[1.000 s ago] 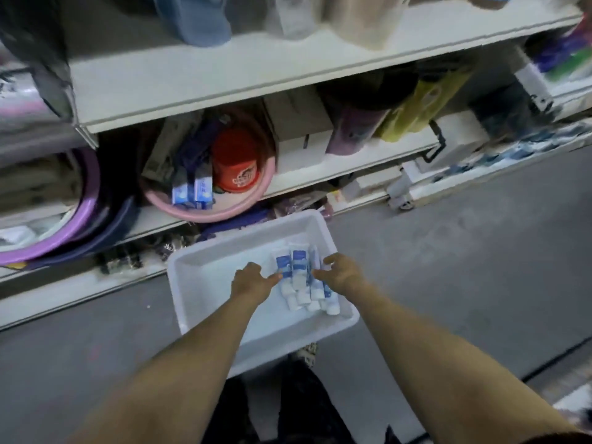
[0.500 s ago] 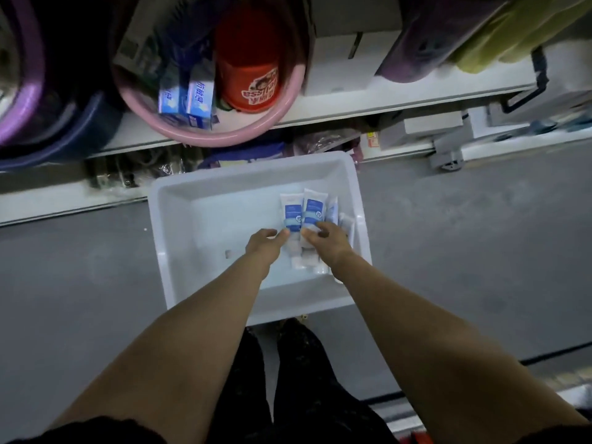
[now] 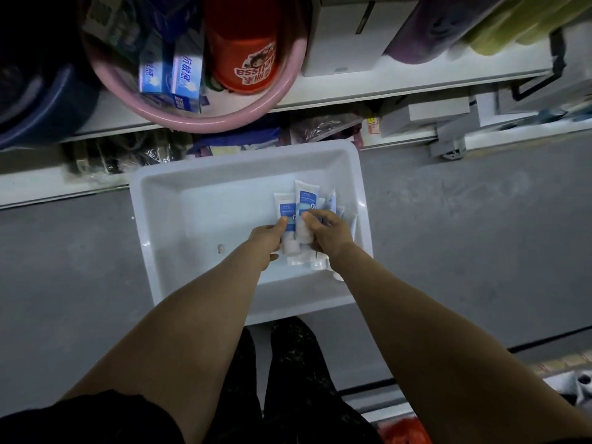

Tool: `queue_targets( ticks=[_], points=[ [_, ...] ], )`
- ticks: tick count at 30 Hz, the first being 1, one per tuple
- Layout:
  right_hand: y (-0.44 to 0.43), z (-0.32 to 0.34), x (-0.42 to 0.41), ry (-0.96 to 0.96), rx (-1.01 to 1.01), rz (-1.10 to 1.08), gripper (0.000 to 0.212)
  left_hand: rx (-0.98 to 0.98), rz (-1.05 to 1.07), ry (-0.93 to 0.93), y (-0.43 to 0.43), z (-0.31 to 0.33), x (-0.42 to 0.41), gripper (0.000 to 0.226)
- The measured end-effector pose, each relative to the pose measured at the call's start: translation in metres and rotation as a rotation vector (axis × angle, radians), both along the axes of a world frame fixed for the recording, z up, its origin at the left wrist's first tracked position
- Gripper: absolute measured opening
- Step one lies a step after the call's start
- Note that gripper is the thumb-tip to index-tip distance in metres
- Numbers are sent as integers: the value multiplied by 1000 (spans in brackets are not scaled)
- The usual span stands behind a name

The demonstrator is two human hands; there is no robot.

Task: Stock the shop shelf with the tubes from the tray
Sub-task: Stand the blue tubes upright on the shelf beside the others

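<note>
Because the tubes point(image 3: 307, 200) lie bunched in the right half of the white tray point(image 3: 153, 213), caps toward the person, both hands reach into that one corner. I judge they are gathering several at once rather than lifting singles. The left hand point(image 3: 266, 240) grips the left tube, thumb laid along its label and the other fingers curled under. The right hand point(image 3: 331, 235) pinches the taller tube beside it between thumb and curled fingers point(image 3: 317, 216). More tubes lie beneath and to the right of that hand, partly hidden, so I cannot tell their number.

The tray rests on a grey floor point(image 3: 464, 235), drawn up to the foot of the shelf point(image 3: 384, 88), probably to keep the carry from tray to shelf short. Just above it on the shelf, a pink basin point(image 3: 224, 121) holds blue boxes point(image 3: 173, 72) and a red container point(image 3: 243, 49). A dark blue basin point(image 3: 48, 116) sits to its left, and a white box point(image 3: 342, 36) with rolled purple and yellow-green goods to its right. The aisle is dim, and the person's dark trousers point(image 3: 298, 379) show below the tray.
</note>
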State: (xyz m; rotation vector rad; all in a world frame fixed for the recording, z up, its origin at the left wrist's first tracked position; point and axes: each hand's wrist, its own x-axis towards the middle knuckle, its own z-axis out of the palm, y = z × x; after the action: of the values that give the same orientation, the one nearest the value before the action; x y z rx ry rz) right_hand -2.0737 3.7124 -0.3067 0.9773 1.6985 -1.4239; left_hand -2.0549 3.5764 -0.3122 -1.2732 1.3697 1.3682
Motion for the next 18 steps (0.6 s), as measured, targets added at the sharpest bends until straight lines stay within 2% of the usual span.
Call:
queue_targets(
  ticks=[3, 7, 10, 12, 15, 18],
  points=[
    [-3, 2, 0, 3, 19, -14, 35, 46, 24, -15, -2, 1, 5, 50],
    [-7, 3, 2, 10, 68, 2, 40, 232, 131, 24, -5, 1, 15, 44],
    [-10, 6, 2, 19, 137, 44, 49, 336, 235, 72, -5, 4, 21, 24],
    [-10, 8, 1, 13, 194, 99, 57, 344, 262, 77, -4, 9, 22, 16],
    [-9, 9, 2, -15, 236, 165, 63, 325, 264, 89, -4, 13, 25, 19],
    [-3, 14, 6, -35, 124, 114, 63, 308, 290, 93, -8, 20, 27, 18]
  ],
)
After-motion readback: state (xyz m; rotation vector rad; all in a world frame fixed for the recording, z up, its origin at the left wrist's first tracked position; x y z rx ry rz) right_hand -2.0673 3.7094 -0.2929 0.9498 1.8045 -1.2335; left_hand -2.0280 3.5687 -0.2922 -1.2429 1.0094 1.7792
